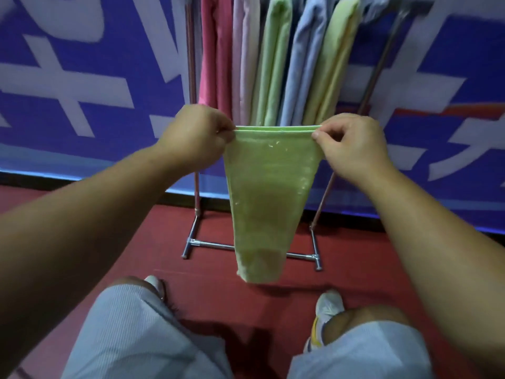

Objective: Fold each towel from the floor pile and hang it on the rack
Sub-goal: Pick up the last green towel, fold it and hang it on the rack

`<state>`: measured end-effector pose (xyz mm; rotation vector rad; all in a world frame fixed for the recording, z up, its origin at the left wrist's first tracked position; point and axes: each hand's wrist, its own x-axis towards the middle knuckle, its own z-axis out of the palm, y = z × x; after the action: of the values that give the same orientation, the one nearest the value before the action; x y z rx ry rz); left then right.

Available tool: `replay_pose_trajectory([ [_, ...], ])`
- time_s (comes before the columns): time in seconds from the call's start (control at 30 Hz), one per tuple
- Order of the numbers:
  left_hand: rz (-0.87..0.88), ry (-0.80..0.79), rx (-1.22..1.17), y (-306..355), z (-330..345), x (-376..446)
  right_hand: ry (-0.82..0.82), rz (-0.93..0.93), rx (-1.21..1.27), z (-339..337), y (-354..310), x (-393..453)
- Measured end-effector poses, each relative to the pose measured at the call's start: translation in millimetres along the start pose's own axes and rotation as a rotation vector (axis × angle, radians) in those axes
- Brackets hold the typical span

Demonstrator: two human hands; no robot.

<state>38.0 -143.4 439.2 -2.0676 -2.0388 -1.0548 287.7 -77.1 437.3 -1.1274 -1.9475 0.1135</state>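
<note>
Currently, a green towel (263,192) hangs in the air in front of the person, folded double so that two layers show along its top edge. The left hand (195,135) pinches the left top corner between thumb and curled fingers; the right hand (352,143) pinches the right top corner the same way. Each grip is pressed together on the cloth. The top edge is stretched taut and level between the two hands. The towel narrows toward its lower end, which hangs free above the red floor (240,299) and touches nothing.

Directly behind the towel stands the rack (192,86), a metal frame with two uprights and a chrome base bar resting on the floor. Several folded towels already hang from it side by side: a pink towel (216,56) at the left, then a pale lilac towel (246,58), a light green towel (273,64), a blue towel (306,64) and a yellow-green towel (334,61). The held towel is in front of these and apart from them.

Behind the rack stands a blue banner (90,77) with large white characters. At the lower edge of the view, the person's light striped shorts (131,335) and two pale shoes, one being the right shoe (328,303), are seen on the floor.
</note>
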Motion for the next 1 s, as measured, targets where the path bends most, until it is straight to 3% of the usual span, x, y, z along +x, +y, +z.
replay_pose_trajectory([
  [0.3,0.071,-0.077,0.007,36,-49,-12,-0.087,0.088,-0.057,-63,-36,-7],
  [0.43,0.106,-0.107,0.008,48,-69,-14,-0.079,0.152,0.117,-77,-48,-2],
  [0.57,0.085,-0.094,-0.155,49,-84,-14,-0.126,0.112,0.196,-85,-58,-3],
  [0.73,0.095,-0.276,-0.112,44,-96,-15,-0.371,0.008,0.106,-92,-66,-2],
  [0.8,0.086,-0.279,-0.057,46,-97,-17,-0.473,0.039,0.055,-93,-69,-3],
  [1.0,0.061,-0.244,0.000,49,-93,-15,-0.608,0.049,0.249,-102,-94,-14],
])
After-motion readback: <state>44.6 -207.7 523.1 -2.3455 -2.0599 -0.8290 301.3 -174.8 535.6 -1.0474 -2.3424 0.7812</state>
